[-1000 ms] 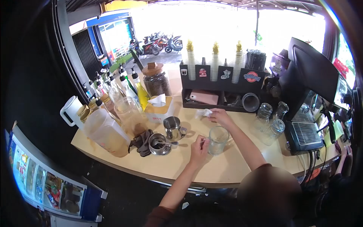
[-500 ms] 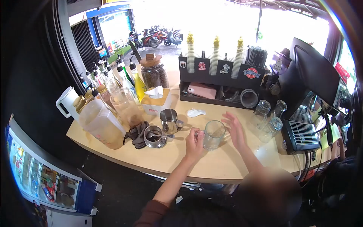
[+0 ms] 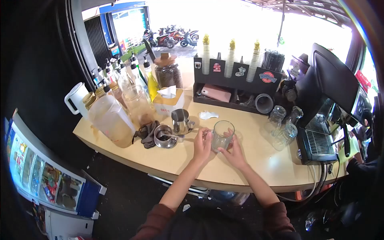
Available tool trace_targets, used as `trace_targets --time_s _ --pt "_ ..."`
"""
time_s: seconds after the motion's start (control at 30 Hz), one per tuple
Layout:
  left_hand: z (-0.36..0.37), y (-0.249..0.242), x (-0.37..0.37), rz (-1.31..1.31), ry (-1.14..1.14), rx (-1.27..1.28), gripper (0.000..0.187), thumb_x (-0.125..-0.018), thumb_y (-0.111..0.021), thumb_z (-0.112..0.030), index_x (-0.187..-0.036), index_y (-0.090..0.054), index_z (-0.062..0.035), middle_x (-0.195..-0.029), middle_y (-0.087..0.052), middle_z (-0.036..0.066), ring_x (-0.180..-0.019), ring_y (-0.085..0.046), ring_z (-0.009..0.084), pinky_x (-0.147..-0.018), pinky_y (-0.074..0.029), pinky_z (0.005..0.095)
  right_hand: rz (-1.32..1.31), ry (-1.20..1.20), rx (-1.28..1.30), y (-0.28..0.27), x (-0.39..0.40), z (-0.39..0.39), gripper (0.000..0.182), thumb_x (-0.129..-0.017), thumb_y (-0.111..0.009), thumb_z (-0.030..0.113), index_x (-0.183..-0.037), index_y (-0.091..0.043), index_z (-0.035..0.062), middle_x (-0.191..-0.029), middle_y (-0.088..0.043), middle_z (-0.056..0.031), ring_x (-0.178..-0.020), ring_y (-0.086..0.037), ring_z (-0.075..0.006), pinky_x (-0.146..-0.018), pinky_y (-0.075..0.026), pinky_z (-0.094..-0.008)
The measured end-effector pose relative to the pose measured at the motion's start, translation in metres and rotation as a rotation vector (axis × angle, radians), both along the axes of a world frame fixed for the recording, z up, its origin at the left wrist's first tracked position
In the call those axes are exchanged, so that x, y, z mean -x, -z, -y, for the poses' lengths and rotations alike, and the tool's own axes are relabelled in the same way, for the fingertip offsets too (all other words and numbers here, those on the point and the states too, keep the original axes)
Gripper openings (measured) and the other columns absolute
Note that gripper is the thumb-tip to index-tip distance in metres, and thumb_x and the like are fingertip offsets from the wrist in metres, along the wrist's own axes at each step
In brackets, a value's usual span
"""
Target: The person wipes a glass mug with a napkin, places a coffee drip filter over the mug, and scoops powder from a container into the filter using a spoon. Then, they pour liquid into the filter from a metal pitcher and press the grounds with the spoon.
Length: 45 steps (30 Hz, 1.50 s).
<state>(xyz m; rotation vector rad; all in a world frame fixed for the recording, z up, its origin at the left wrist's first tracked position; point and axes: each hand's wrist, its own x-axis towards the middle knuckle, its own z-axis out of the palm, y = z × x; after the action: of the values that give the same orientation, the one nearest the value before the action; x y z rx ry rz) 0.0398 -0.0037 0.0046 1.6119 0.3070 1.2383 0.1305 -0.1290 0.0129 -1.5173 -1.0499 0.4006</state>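
Glass mug (image 3: 222, 135) tilted | left hand (image 3: 203, 145) grips handle, hidden | right hand (image 3: 234, 154) cups base, fingertips blurred

Single head-worn view, forward and down over the counter (image 3: 256, 168), fairly near.

1. Both forearms reach forward from the bottom of the view, bare from the elbow down, with dark reddish sleeves pushed up on the upper arms.
2. The left hand (image 3: 203, 145) sits with its back facing up, fingers curled inward toward the right, thumb tucked near them.
3. The right hand (image 3: 235, 153) lies just beside it, fingers stretched forward and upward, slightly spread, wrist angled to the left.
4. The two hands converge, close together but not touching each other.
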Motion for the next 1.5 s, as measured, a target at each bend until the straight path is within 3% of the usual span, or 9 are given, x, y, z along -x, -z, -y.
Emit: trace_targets --time_s 0.2,0.5,0.67,0.73,0.93,1.17,1.33,1.4,1.5 --pt "-0.010 -0.016 0.036 0.049 -0.231 -0.125 0.023 -0.087 -0.059 -0.012 -0.107 -0.054 -0.0015 -0.101 -0.055 0.010 -0.091 -0.054 0.0185 -0.077 -0.042 0.0311 0.240 0.117 -0.088 0.025 -0.011 -0.002 0.096 -0.068 -0.081 0.014 -0.143 -0.022 0.0025 -0.131 -0.044 -0.0183 -0.115 -0.049 -0.0290 -0.097 -0.042 -0.0392" --pt "-0.083 -0.041 0.160 -0.157 -0.445 -0.340 0.032 -0.077 -0.068 -0.010 -0.105 -0.055 -0.0030 -0.102 -0.055 0.010 -0.092 -0.054 0.0203 -0.076 -0.042 0.0312 0.388 0.233 -0.174 0.011 -0.010 0.007 0.093 -0.067 -0.079 0.013 -0.141 -0.025 0.0022 -0.130 -0.042 -0.0154 -0.113 -0.047 -0.0268 -0.094 -0.043 -0.0381" --pt "-0.108 -0.025 0.181 -0.363 -0.309 -0.365 0.082 -0.063 -0.082 -0.017 -0.132 -0.039 -0.0056 -0.119 -0.053 0.013 -0.113 -0.052 0.0269 -0.095 -0.040 0.0371 0.372 0.382 -0.353 -0.005 -0.004 0.012 0.072 -0.073 -0.071 0.008 -0.135 -0.034 0.0025 -0.127 -0.044 -0.0138 -0.110 -0.049 -0.0247 -0.089 -0.045 -0.0356" --pt "-0.118 -0.020 0.178 -0.342 -0.243 -0.378 0.082 -0.063 -0.082 -0.017 -0.132 -0.039 -0.0048 -0.122 -0.052 0.014 -0.115 -0.051 0.0275 -0.097 -0.040 0.0377 0.379 0.471 -0.412 -0.017 0.008 0.009 0.064 -0.075 -0.068 0.005 -0.132 -0.038 0.0024 -0.126 -0.045 -0.0138 -0.108 -0.050 -0.0241 -0.087 -0.045 -0.0346" --pt "-0.132 -0.024 0.158 -0.570 -0.235 -0.399 0.093 -0.059 -0.084 -0.023 -0.134 -0.034 -0.0040 -0.123 -0.053 0.019 -0.117 -0.050 0.0325 -0.100 -0.034 0.0432 0.586 0.060 -0.252 -0.041 0.096 -0.039 0.048 -0.078 -0.065 0.006 -0.122 -0.047 0.0031 -0.123 -0.048 -0.0156 -0.105 -0.051 -0.0264 -0.086 -0.045 -0.0343" --pt "-0.137 -0.019 0.151 -0.615 -0.199 -0.387 0.096 -0.054 -0.085 -0.032 -0.133 -0.036 -0.0069 -0.118 -0.059 0.016 -0.113 -0.052 0.0307 -0.100 -0.028 0.0427 0.856 0.121 -0.011 -0.030 0.108 -0.094 0.052 -0.079 -0.064 0.002 -0.127 -0.044 0.0046 -0.125 -0.046 -0.0156 -0.105 -0.052 -0.0290 -0.086 -0.047 -0.0353" --pt "-0.136 -0.025 0.161 -0.553 -0.157 -0.390 0.096 -0.055 -0.085 -0.035 -0.133 -0.036 -0.0068 -0.117 -0.058 0.014 -0.111 -0.053 0.0277 -0.098 -0.027 0.0433 0.049 -0.038 -0.068 -0.021 0.111 -0.102 0.048 -0.085 -0.063 0.010 -0.129 -0.043 0.0049 -0.126 -0.047 -0.0122 -0.099 -0.056 -0.0201 -0.083 -0.049 -0.0331" --pt "-0.140 -0.023 0.163 -0.525 -0.132 -0.375 0.096 -0.055 -0.086 -0.034 -0.133 -0.036 -0.0076 -0.117 -0.058 0.014 -0.111 -0.053 0.0277 -0.098 -0.027 0.0436 -0.047 -0.063 -0.068 -0.017 0.107 -0.100 0.046 -0.087 -0.062 0.011 -0.128 -0.043 0.0045 -0.125 -0.047 -0.0108 -0.098 -0.056 -0.0180 -0.081 -0.049 -0.0319" --pt "-0.148 -0.026 0.163 -0.416 -0.046 -0.288 0.093 -0.055 -0.087 -0.019 -0.132 -0.036 -0.0071 -0.115 -0.060 0.016 -0.106 -0.059 0.0250 -0.095 -0.043 0.0383 -0.175 -0.085 -0.087 -0.018 0.108 -0.094 0.043 -0.088 -0.060 0.010 -0.128 -0.043 0.0043 -0.125 -0.048 -0.0090 -0.097 -0.056 -0.0154 -0.079 -0.048 -0.0295"
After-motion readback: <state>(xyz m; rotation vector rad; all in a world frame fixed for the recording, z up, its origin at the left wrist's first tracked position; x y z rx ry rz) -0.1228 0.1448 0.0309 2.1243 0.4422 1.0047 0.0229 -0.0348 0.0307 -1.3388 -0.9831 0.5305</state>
